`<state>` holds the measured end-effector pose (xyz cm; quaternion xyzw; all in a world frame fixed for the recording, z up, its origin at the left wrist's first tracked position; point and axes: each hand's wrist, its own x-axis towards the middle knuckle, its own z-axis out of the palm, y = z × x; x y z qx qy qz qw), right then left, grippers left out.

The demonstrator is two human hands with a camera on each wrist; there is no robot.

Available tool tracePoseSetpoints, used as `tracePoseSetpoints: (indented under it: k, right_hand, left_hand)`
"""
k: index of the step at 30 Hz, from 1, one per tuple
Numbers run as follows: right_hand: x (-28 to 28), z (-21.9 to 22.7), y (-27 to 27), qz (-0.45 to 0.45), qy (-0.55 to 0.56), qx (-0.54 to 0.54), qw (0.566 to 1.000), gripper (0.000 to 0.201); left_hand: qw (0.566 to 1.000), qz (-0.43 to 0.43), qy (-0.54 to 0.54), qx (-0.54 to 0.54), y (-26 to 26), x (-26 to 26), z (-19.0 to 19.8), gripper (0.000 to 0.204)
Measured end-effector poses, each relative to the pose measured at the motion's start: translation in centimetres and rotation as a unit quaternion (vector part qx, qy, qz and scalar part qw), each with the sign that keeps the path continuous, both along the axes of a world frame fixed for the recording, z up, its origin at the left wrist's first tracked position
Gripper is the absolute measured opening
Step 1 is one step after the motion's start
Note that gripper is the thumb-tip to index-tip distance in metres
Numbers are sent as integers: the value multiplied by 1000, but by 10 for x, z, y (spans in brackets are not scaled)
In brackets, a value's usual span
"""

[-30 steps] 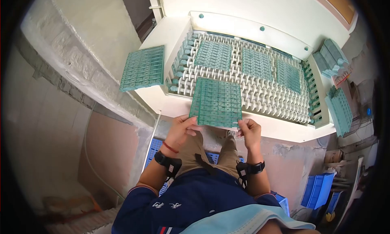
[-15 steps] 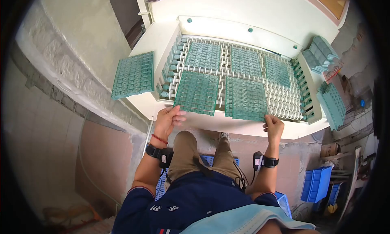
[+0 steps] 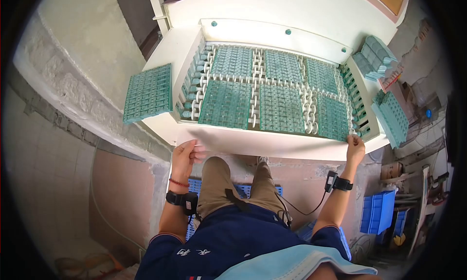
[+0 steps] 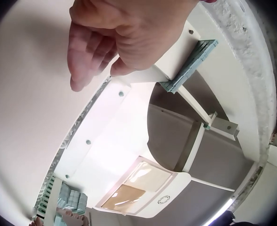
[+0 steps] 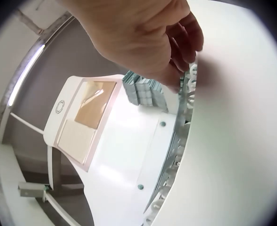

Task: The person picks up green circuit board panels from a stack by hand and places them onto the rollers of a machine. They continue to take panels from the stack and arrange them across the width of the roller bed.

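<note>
Green circuit board panels lie in two rows on the white roller conveyor [image 3: 310, 107]. Along the near row are a left panel [image 3: 225, 105], a middle panel [image 3: 281, 109] and a right panel [image 3: 333, 117]. My right hand [image 3: 356, 148] pinches the near right corner of the right panel, at the conveyor's front edge. In the right wrist view, thumb and fingers of that hand [image 5: 143, 37] meet at the roller edge. My left hand [image 3: 184, 156] holds nothing, its fingers loosely bent in front of the white machine's front ledge [image 3: 228, 141]; the left wrist view shows this hand [image 4: 124, 37] too.
Three more panels make up the far row, among them a far left panel [image 3: 232, 61]. A panel stack [image 3: 148, 93] sits on the machine's left ledge. On the right are a leaning stack [image 3: 390, 117] and a grey-green stack [image 3: 373, 56]. A blue crate [image 3: 378, 212] stands lower right.
The boards held together between both hands now lie spread along the near row. My right hand has moved right with the last panel; the left has drawn back from the left one.
</note>
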<state>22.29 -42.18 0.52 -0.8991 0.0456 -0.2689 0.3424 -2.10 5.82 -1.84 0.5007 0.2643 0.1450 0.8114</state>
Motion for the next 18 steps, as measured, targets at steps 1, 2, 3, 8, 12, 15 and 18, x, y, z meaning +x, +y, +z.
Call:
tracePoseSetpoints:
  k: [1, 2, 3, 8, 12, 15, 18]
  right_hand:
    - [-6, 8, 15, -14, -30, -57, 998, 18]
    - [-13, 17, 34, -29, -60, -112, 991, 20]
    - [-23, 28, 58, 10, -70, -100, 992, 20]
    - [-49, 34, 160, 284, -165, -201, 923, 32]
    - [-43, 27, 194, 315, -158, -217, 911, 35]
    - [-36, 21, 198, 299, -134, -208, 922, 33]
    - [-31, 18, 207, 287, -117, -208, 927, 33]
  left_hand:
    - [1000, 4, -10, -4, -1, -2, 2, 22]
    - [1000, 8, -20, -8, -2, -4, 3, 21]
    - [1000, 9, -17, -6, -3, -6, 3, 21]
    - [1000, 15, -14, 4, -6, -8, 7, 22]
    - [999, 36, -24, 13, 0, -17, 9, 21]
    - [997, 72, -35, 25, 13, -32, 13, 23]
    - [985, 156, -54, 55, 40, -44, 22, 26]
